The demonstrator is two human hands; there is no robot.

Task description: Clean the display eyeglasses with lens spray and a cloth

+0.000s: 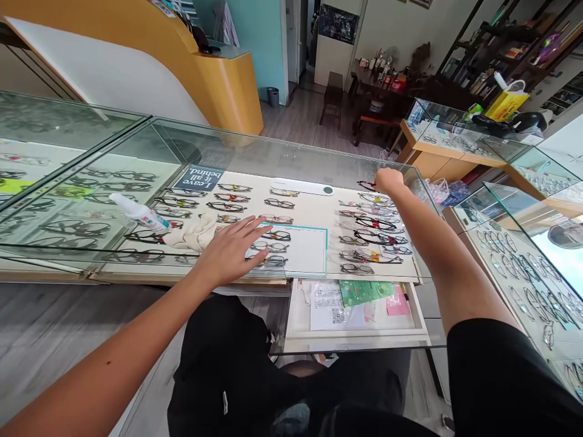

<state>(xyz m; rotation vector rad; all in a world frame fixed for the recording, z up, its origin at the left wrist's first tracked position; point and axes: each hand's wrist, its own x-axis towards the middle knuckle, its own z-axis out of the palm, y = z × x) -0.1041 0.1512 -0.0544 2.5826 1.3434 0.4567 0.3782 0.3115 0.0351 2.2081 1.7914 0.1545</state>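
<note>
My left hand rests palm down with its fingers spread on the glass top of the display case. Beside its fingertips lies a crumpled cream cloth. A white spray bottle lies farther left, near dark-framed eyeglasses. At the far right end of the case, my right hand is closed, and dark red eyeglasses stick out from its left side. Its fingertips are hidden from me. Several eyeglasses are lined up in rows below that hand.
A pulled-out drawer holding papers and a green packet juts toward my lap. Another glass case stands on the right. Beyond the counter are an orange desk, a bench and a small bin.
</note>
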